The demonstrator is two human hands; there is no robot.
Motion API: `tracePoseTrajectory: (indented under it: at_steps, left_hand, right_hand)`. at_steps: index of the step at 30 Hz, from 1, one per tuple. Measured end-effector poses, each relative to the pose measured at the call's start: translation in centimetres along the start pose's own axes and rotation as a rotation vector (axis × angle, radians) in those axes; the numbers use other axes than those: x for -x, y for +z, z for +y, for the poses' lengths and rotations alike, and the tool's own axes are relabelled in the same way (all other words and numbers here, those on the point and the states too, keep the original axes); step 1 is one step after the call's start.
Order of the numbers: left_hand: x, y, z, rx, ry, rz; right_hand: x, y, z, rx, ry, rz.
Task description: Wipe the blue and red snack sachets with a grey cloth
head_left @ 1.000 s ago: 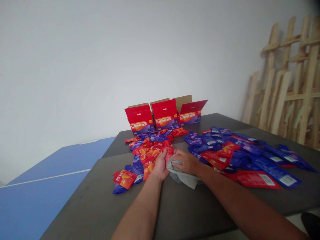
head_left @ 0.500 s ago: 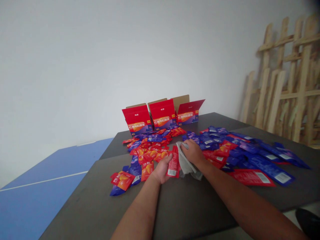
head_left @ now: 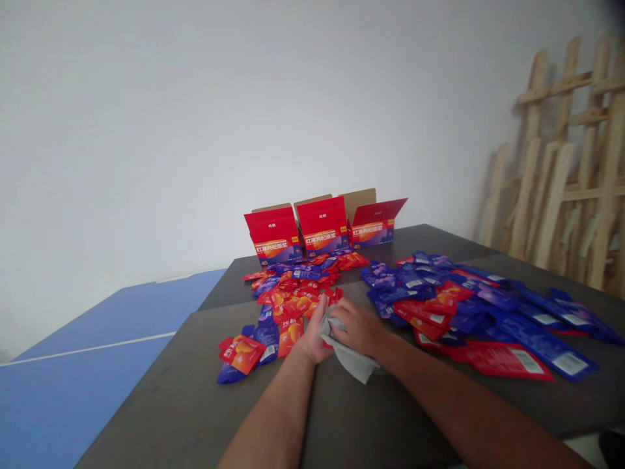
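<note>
In the middle of the table, my left hand point(head_left: 313, 339) grips a red sachet point(head_left: 329, 346), of which only a sliver shows. My right hand point(head_left: 360, 331) is closed on a grey cloth point(head_left: 358, 365) and presses it over the sachet and against the left palm. The cloth's loose end hangs toward me. Just beyond the left hand spreads a pile of red and blue sachets point(head_left: 296, 306). To the right of the right hand lies a bigger heap of blue and red sachets point(head_left: 430, 296), their barcodes partly showing.
Three red and blue cartons point(head_left: 322, 242) with lids raised stand at the back of the dark table point(head_left: 371, 423). On the left is a lower blue table point(head_left: 112, 352) with white lines. Wooden easel-like frames point(head_left: 556, 195) lean on the wall at right.
My right hand has moved left with the cloth, which now covers the red sachet. Before, the sachet's back and barcode were in plain view. The view has shifted slightly.
</note>
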State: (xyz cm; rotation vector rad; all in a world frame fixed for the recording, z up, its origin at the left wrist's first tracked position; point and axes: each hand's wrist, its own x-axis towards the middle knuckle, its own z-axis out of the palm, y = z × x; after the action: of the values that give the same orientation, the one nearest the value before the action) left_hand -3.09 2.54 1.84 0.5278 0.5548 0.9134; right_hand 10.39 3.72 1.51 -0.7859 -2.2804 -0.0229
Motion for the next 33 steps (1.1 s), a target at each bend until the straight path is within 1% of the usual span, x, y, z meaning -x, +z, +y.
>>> tracePoseTrajectory:
  at_steps: [3, 7, 9, 11, 12, 14, 16, 18, 19, 21, 23, 25, 27, 30, 33]
  left_hand:
    - [0.1, 0.4, -0.6, -0.055, -0.023, -0.005]
    - [0.1, 0.3, -1.1, -0.118, 0.022, 0.02]
    - [0.1, 0.0, -1.0, -0.129, 0.044, 0.041]
    - [0.2, -0.3, -0.6, -0.1, 0.058, 0.048]
    - [0.2, -0.4, -0.2, -0.064, 0.076, 0.042]
    - [0.2, -0.4, 0.5, 0.056, 0.153, 0.018]
    - [0.1, -0.3, 1.1, 0.187, 0.299, 0.048]
    - [-0.2, -0.2, 1.5, 0.271, 0.388, 0.102]
    - [-0.3, -0.2, 1.5, 0.29, 0.398, 0.118]
    - [-0.7, -0.3, 1.3, 0.293, 0.372, 0.124]
    - [-1.0, -0.3, 0.9, 0.256, 0.341, 0.119]
    - [-1.2, -0.2, 0.3, 0.192, 0.303, 0.112]
    - [-1.4, 0.0, -0.2, 0.13, 0.295, 0.091]
    - [-1.5, 0.3, -0.6, 0.039, 0.348, 0.019]
    - [-1.7, 0.1, -0.7, -0.068, 0.365, -0.011]
  right_hand:
    - [-0.4, -0.2, 0.9, -0.033, 0.177, 0.109]
    - [-0.8, -0.2, 2.6, -0.064, 0.291, 0.247]
    - [-0.7, 0.0, 3.6, -0.048, 0.359, 0.289]
    - [-0.5, 0.3, 4.5, -0.015, 0.44, 0.297]
    - [-0.4, 0.3, 4.8, 0.008, 0.474, 0.279]
    - [-0.1, 0.5, 5.0, 0.063, 0.494, 0.187]
    - [0.2, 0.5, 4.7, 0.127, 0.45, 0.089]
    - [0.3, 0.4, 3.8, 0.169, 0.371, 0.065]
    - [0.3, 0.3, 3.3, 0.173, 0.314, 0.072]
    - [0.2, 0.1, 2.5, 0.157, 0.159, 0.071]
    - [0.2, -0.1, 2.0, 0.133, -0.012, 0.023]
    - [0.3, -0.1, 2.0, 0.118, -0.114, -0.01]
    - [0.3, 0.0, 2.3, 0.103, -0.144, -0.006]
    - [0.3, -0.3, 3.1, 0.1, -0.123, 0.047]
    - [-0.1, -1.8, 4.1, 0.157, -0.004, 0.133]
